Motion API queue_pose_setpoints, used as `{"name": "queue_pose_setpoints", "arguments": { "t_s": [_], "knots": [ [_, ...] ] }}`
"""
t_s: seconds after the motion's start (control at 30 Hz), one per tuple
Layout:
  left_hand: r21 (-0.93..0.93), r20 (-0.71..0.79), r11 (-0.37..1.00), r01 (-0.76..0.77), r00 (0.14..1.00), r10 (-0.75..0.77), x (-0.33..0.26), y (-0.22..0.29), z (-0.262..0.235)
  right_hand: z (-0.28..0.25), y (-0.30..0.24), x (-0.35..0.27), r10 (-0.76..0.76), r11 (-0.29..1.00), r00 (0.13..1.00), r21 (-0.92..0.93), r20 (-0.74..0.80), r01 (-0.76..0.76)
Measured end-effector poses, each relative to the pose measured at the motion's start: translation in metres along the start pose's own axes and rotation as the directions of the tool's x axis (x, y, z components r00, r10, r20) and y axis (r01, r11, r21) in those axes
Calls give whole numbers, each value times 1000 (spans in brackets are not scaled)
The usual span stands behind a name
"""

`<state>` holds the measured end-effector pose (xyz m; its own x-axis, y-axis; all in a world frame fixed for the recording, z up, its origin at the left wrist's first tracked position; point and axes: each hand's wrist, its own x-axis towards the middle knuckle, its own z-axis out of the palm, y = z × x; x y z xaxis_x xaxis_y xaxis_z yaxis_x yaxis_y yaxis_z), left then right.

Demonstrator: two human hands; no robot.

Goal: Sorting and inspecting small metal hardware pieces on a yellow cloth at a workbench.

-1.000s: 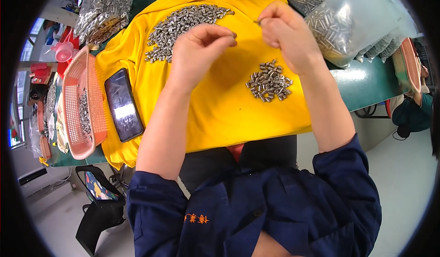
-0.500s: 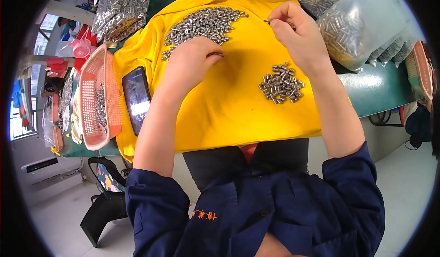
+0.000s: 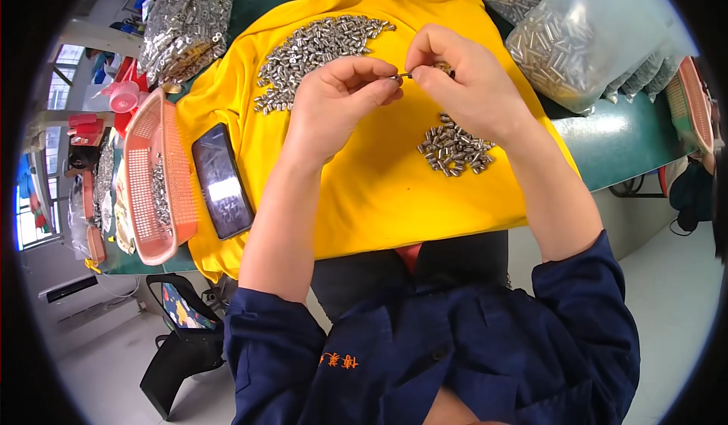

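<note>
My left hand pinches a small metal cylinder between thumb and forefinger. My right hand is closed on a thin dark rod, whose end meets the cylinder above the yellow cloth. Something metallic shows in the curl of the right fingers; I cannot make out what. Beyond the left hand spreads a large pile of small metal cylinders. Below the right hand lies a smaller pile of like cylinders, partly covered by that hand.
Left of the piles, a phone lies on the cloth's edge beside a pink basket containing metal parts. Clear bags of metal parts stand at the back left and right on the green table. A chair is at lower left.
My right hand has come left and nearer, my left hand slightly right, so their fingertips now meet at the small cylinder and rod. The whole view has shifted a little.
</note>
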<state>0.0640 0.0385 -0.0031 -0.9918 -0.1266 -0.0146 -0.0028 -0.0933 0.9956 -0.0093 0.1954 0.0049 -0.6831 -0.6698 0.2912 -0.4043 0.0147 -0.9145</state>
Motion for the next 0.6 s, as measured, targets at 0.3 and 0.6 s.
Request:
{"name": "queue_pose_setpoints", "arguments": {
  "t_s": [0.3,0.6],
  "knots": [
    [15,0,1000,-20,1000,20,-2,-2,0,2,-5,0,43,993,999,-110,34,-39],
    [196,-39,978,-78,995,88,-4,-2,7,12,-2,-5,-145,885,989,-443,27,142]
  ]
}}
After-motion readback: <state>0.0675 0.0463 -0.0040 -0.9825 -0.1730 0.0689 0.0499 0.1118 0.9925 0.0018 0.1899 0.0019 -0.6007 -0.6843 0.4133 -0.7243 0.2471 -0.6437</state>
